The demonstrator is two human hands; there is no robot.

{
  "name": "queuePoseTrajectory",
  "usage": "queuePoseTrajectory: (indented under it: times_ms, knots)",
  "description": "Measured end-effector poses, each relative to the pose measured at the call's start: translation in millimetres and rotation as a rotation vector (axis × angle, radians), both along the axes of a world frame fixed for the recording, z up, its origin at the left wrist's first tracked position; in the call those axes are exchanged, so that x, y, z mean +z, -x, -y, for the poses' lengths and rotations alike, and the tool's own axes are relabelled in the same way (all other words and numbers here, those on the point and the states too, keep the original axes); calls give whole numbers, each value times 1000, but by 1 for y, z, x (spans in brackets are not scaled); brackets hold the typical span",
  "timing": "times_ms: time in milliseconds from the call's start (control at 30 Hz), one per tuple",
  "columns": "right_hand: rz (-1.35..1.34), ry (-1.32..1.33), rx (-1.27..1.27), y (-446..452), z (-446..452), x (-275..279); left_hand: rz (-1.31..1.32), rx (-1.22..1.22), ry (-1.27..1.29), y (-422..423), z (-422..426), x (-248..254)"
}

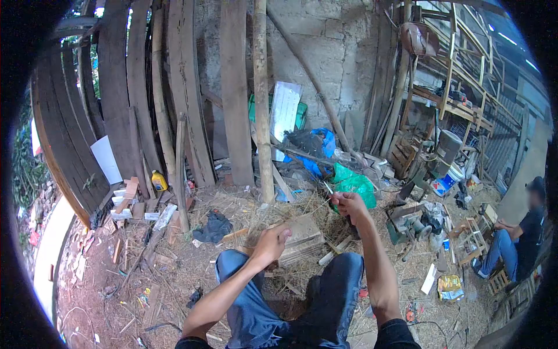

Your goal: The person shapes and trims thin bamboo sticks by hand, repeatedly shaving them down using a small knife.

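Observation:
My right hand [349, 205] is raised over the straw-strewn ground, its fingers closed on a slim tool with a bright tip [328, 188]. A dark part of it shows below the fist; the exact kind of tool is unclear. Lower and to the left, my left hand [271, 244] is curled closed above my knee, thumb uppermost. Whether it holds anything thin cannot be made out. Between and just beyond my knees lies a wooden block [303, 234], beside the left hand and apart from the right.
A green plastic bag [354, 185] and blue sheeting [325, 145] lie beyond my right hand. A black bag [213, 227] is at left, near a yellow bottle [158, 181]. Planks [237, 87] lean on the wall. Another person [517, 232] sits at far right.

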State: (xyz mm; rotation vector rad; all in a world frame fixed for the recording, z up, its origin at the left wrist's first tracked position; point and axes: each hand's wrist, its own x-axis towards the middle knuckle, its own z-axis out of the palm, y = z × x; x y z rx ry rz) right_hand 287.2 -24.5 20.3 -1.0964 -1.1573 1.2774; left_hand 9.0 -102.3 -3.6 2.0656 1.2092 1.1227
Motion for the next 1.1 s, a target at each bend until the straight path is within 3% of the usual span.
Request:
queuePoseTrajectory:
  times_ms: [100,233,300,367,467,567,867,967,1033,1100]
  knots:
    - [-43,-2,26,-6,-5,1,-18,4,19,-4,1,6]
    - [-47,-9,-454,-68,-24,-3,-52,41,127,30,-8,-7]
    - [-38,-72,-392,-56,-25,3,-63,49,111,44,-28,-13]
    - [24,-90,-329,-27,-8,22,206,-79,222,37,-46,-17]
    - [-79,-192,14,13,-9,27,292,-171,233,21,-59,-11]
    - [-179,-128,97,42,-12,39,239,-182,187,18,-67,-7]
    - [-109,-93,94,48,-68,-17,373,-274,410,-24,-120,-26]
    - [-100,-18,138,46,-78,-43,372,-161,327,-47,-139,-43]
    - [-58,31,21,39,-86,-52,220,-103,78,-51,-140,-51]
    - [-70,40,56,26,-96,-64,132,-58,92,-55,-137,-48]
